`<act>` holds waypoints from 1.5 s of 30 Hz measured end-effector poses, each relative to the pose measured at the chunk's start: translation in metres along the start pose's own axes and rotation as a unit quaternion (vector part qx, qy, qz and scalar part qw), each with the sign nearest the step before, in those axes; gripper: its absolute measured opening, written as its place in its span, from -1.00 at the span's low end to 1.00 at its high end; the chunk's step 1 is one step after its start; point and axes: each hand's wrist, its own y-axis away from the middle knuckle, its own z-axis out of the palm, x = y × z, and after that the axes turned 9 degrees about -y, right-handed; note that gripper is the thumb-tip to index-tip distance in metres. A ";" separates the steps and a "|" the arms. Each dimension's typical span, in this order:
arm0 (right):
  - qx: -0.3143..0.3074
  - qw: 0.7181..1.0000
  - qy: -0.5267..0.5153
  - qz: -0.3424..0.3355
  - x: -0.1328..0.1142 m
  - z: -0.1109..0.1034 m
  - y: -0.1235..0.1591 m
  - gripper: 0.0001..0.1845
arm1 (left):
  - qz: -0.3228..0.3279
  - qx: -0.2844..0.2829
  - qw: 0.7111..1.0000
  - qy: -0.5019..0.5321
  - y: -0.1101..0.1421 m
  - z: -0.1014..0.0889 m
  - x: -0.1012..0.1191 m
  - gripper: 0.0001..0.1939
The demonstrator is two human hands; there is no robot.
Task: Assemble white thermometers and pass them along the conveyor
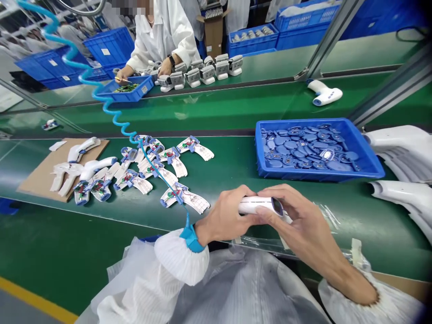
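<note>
While clasped between left hand (pixel 224 216) and right hand (pixel 300 220), white thermometer head (pixel 255 205) held above green tabletop (pixel 222 173); both grips closed around it, fingers wrapped. Wired thermometer housing halves (pixel 185 199) nearby left; blue parts tray (pixel 303 120) ahead right.

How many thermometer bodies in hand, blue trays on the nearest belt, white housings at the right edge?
White thermometer body in hand: 1
Blue tray: 1
White housings: 2
Total: 4
</note>
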 end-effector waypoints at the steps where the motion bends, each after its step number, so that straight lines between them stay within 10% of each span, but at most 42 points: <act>1: 0.025 1.000 0.009 -0.002 -0.001 0.003 -0.002 -0.68 | 0.007 0.007 1.000 -0.008 0.000 0.002 0.001 -0.61; 5: 0.176 0.973 0.126 -0.075 -0.006 0.024 -0.022 -0.41 | 0.013 -0.004 0.996 -0.091 -0.005 0.010 0.010 -0.69; 10: 0.198 0.938 0.195 -0.209 -0.003 0.041 -0.041 -0.37 | 0.007 -0.067 0.963 -0.260 -0.014 0.010 0.017 -0.71; 15: 0.296 0.943 0.096 -0.118 0.005 0.032 -0.045 -0.40 | 0.036 -0.074 0.975 -0.206 -0.020 -0.005 0.014 -0.64; 23: 0.187 0.978 0.089 -0.006 -0.003 0.031 -0.055 -0.28 | 0.013 0.022 0.972 -0.233 -0.011 0.016 0.001 -0.69; 26: 0.051 0.992 0.116 0.025 -0.001 0.003 -0.076 -0.34 | 0.003 0.002 0.984 -0.180 -0.003 -0.010 -0.005 -0.74; 29: 0.043 0.977 0.206 -0.006 0.019 -0.037 -0.116 -0.59 | 0.005 0.009 0.973 -0.229 0.001 -0.045 -0.009 -0.79; 38: -0.022 0.963 0.263 -0.054 0.063 -0.050 -0.177 -0.84 | 0.095 -0.058 0.808 -0.579 -0.042 -0.016 0.003 -0.83; 45: 0.000 0.975 0.222 -0.002 0.056 -0.059 -0.173 -0.92 | -0.094 0.027 0.964 -0.246 -0.040 -0.052 0.005 -0.68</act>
